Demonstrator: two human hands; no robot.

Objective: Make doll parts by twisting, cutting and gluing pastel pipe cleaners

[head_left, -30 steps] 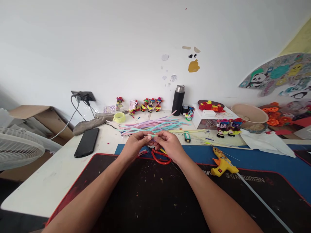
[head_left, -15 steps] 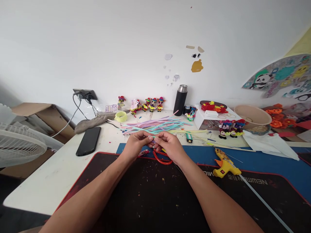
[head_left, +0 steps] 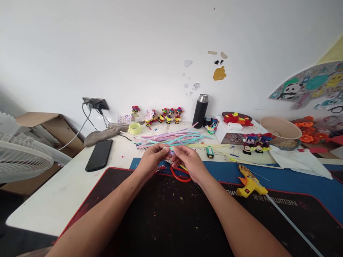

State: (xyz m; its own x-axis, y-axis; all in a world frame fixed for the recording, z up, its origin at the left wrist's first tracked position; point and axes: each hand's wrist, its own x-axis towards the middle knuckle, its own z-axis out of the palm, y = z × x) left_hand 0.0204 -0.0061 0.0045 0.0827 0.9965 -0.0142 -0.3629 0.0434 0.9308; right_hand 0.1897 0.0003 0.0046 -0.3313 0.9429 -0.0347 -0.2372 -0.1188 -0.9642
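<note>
Mint green and pale lilac, a small soft-looking piece (head_left: 172, 150) sits between the two hands, mostly covered by fingers, so its exact shape cannot be made out. The left hand (head_left: 153, 159) pinches it with thumb and curled fingertips; the right hand (head_left: 189, 161) pinches it likewise from the other side, the fingertips of both nearly meeting.

Just beyond the hands lies a loose heap of long, thin pastel craft stems (head_left: 178, 136) in pink, lilac and turquoise. Close beneath the right hand are the looped red handles of a tool (head_left: 184, 179), its working end hidden. Nearer the body than the hands, a black mat with a red edge (head_left: 171, 217) spreads out under the forearms.

Well to the right of the right hand rests a yellow glue gun with an orange trigger (head_left: 249, 185), a long translucent stick running out of its back. Between it and the stems lies a small green-and-black block (head_left: 210, 152). To the left of the left hand is a black rectangular phone (head_left: 99, 155); farther beyond that hand stands a pale yellow ring-shaped roll (head_left: 134, 128).
</note>
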